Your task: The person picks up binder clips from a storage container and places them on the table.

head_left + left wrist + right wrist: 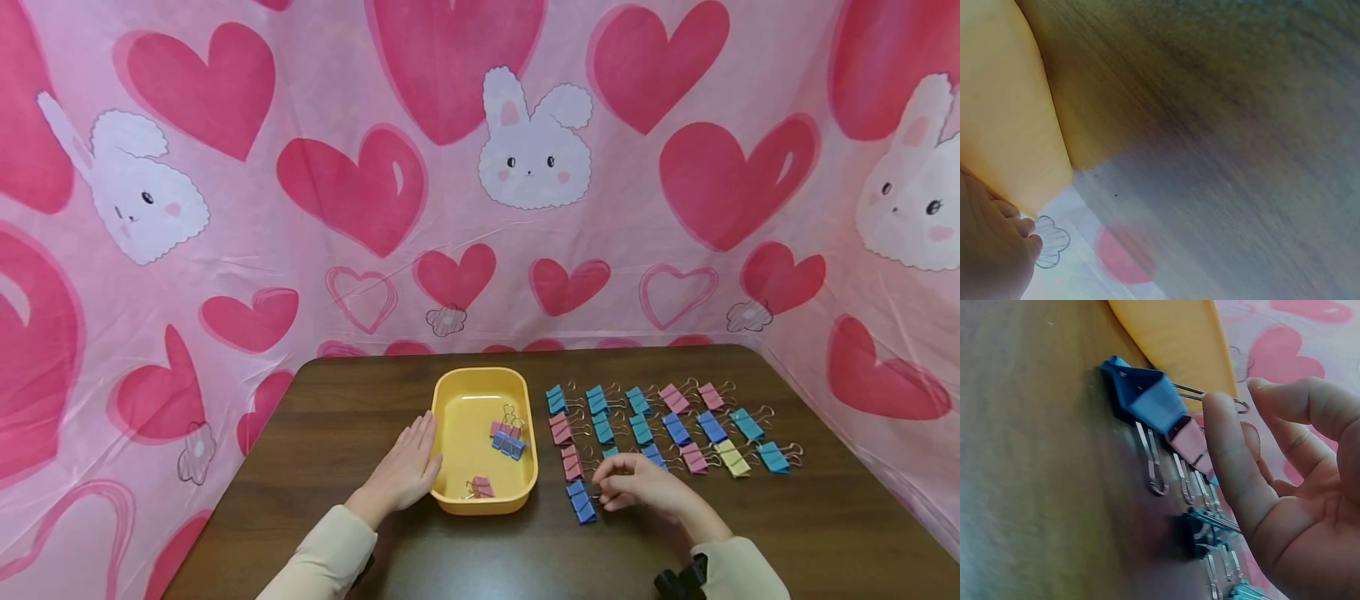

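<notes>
My left hand point(401, 467) rests with straight fingers against the left side of a yellow tray point(446, 392); the left wrist view shows the hand point(994, 237) beside the tray's wall point(1010, 106). Inside lie a blue binder clip point(508, 445), a pink binder clip point(501, 429) touching it, and another pink binder clip point(482, 487) near the front. My right hand point(645, 485) is over the table, beside a blue binder clip point(581, 502) at the front of the left column. In the right wrist view, thumb and forefinger stand apart around that blue clip's point(1159, 406) wire handle.
Several rows of binder clips in teal, pink, blue and yellow point(731, 458) lie right of the tray on the brown wooden table point(337, 417). A teal clip point(611, 452) is partly behind my right hand. A pink heart-and-rabbit cloth point(450, 208) hangs around the table.
</notes>
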`<state>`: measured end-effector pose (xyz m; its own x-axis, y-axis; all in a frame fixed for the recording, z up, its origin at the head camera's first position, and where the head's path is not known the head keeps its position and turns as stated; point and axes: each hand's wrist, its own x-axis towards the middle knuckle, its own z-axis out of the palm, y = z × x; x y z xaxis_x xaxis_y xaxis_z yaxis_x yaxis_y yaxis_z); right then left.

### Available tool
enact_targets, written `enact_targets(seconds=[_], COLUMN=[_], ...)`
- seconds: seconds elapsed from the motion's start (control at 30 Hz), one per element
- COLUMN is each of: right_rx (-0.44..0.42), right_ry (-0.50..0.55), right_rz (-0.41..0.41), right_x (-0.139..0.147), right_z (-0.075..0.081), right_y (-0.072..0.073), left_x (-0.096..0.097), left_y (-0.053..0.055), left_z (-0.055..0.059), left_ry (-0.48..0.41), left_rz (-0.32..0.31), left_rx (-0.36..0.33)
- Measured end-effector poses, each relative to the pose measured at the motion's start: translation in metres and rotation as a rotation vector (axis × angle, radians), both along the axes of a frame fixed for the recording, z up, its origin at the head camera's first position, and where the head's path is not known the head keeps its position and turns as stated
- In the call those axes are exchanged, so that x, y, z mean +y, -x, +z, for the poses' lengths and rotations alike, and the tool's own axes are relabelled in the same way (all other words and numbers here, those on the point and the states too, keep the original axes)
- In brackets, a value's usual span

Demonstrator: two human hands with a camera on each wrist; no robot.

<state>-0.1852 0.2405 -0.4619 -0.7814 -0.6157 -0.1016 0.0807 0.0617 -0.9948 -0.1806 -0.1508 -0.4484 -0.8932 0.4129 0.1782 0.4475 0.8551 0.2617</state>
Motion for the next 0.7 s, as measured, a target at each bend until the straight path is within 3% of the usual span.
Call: enact_targets(seconds=[0.4, 0.7], right_rx=[0.080, 0.163], right_ry=[-0.082, -0.137], right_rz=[-0.015, -0.047], right_x=[0.009, 0.000], right_z=[0.025, 0.053], right_y=[0.010, 0.021], left_x=[0.000, 0.000], left_y=[0.000, -0.001], left_z=[0.002, 0.001], left_ry=[0.011, 0.008], left_rz=[-0.006, 0.002], left_rx=[0.001, -0.011])
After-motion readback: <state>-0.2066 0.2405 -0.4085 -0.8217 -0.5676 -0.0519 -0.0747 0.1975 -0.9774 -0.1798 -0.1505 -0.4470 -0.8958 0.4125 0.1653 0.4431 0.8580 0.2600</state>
